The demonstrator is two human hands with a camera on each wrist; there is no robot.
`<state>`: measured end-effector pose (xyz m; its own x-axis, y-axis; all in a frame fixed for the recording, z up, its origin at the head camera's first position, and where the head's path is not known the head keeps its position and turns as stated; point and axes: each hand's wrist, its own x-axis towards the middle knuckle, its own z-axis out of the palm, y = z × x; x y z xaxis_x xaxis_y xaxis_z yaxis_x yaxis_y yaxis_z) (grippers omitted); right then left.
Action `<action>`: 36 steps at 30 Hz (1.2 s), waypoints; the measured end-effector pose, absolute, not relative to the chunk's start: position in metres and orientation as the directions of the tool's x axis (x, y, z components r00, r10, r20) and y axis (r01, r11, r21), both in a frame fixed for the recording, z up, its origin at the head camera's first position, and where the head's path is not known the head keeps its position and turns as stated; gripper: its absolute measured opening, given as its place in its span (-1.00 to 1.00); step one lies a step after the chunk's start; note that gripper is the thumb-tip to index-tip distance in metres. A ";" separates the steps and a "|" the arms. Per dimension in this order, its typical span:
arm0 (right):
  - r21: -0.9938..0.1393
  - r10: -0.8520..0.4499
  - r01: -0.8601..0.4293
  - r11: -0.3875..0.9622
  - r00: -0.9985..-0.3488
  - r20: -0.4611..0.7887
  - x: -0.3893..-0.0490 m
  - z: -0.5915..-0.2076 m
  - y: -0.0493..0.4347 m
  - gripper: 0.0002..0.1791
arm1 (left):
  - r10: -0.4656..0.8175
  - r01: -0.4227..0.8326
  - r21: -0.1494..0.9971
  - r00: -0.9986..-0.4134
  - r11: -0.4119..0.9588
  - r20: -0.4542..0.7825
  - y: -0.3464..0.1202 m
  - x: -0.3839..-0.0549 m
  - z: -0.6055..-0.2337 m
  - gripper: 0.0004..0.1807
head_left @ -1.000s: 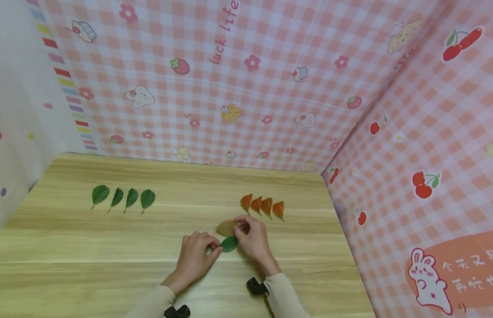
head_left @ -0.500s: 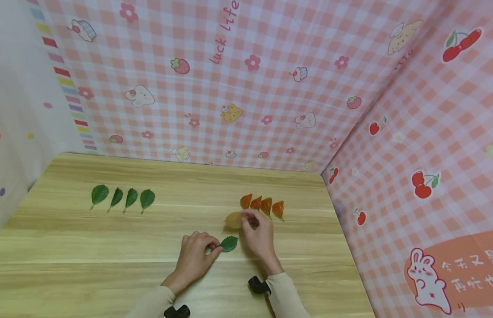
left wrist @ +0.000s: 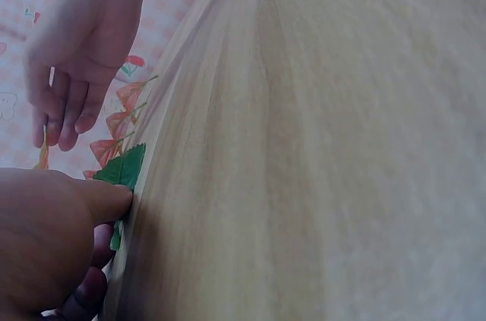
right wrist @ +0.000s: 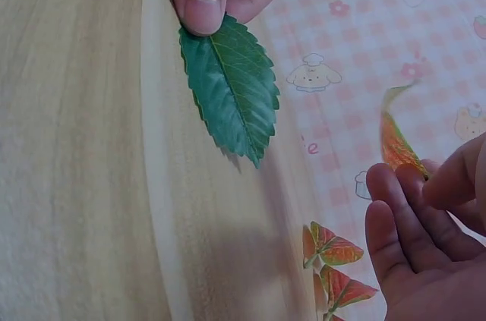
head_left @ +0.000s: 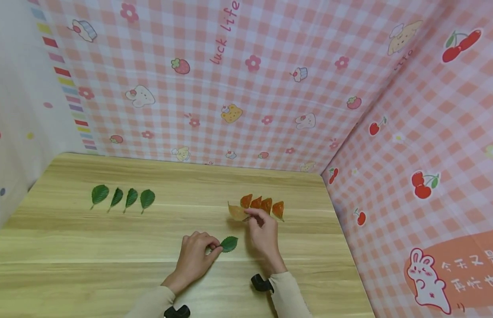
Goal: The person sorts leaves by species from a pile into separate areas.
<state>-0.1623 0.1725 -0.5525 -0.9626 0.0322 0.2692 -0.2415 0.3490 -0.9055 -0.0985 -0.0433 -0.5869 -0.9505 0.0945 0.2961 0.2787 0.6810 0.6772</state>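
Observation:
My left hand [head_left: 196, 256] pinches a green leaf [head_left: 229, 244] with a toothed edge by its stem end, just over the table. In the right wrist view that green leaf [right wrist: 231, 93] hangs tip down below the thumb. Farther right, my right hand [head_left: 264, 234] holds a yellowish-orange leaf [head_left: 237, 213] between thumb and fingertips, raised off the table. The right wrist view shows this orange leaf [right wrist: 399, 143] edge-on, curving upward. Just behind the right hand lies a row of several orange-red leaves [head_left: 266, 205], partly overlapping.
At the far left of the wooden table [head_left: 111, 247] several green leaves [head_left: 147, 198] lie in a row, stems toward me. A pink checked cloth wall [head_left: 214, 88] rises behind the table, and another [head_left: 389, 176] on the right.
My right hand has moved away from the green leaf, up and to the right toward the orange-red row, carrying the orange leaf, which has turned. The left hand has stayed in place.

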 end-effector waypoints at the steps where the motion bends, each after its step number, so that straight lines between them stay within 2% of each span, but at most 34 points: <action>1: -0.905 0.025 -0.246 0.348 -0.962 0.271 -0.162 -0.552 0.173 -0.67 | 0.094 0.278 0.677 -0.951 0.681 0.296 -0.043 -0.098 -0.587 -0.85; 22: -0.911 -0.050 -0.277 0.306 -0.960 0.275 -0.162 -0.551 0.175 -0.91 | 0.096 0.281 0.677 -0.950 0.681 0.297 -0.044 -0.097 -0.587 -0.86; 30: -0.903 -0.066 -0.270 0.334 -0.963 0.263 -0.161 -0.552 0.176 -0.90 | 0.094 0.281 0.678 -0.950 0.679 0.299 -0.044 -0.098 -0.588 -0.86; 36: -0.925 -0.043 -0.242 0.293 -0.970 0.240 -0.161 -0.551 0.175 -0.79 | 0.092 0.276 0.681 -0.951 0.678 0.295 -0.043 -0.097 -0.587 -0.85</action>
<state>-0.1611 0.1751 -0.5513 -0.9699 -0.0433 0.2398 -0.2418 0.2925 -0.9252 -0.0974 -0.0434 -0.5870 -0.9512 0.0919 0.2945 0.2764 0.6782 0.6809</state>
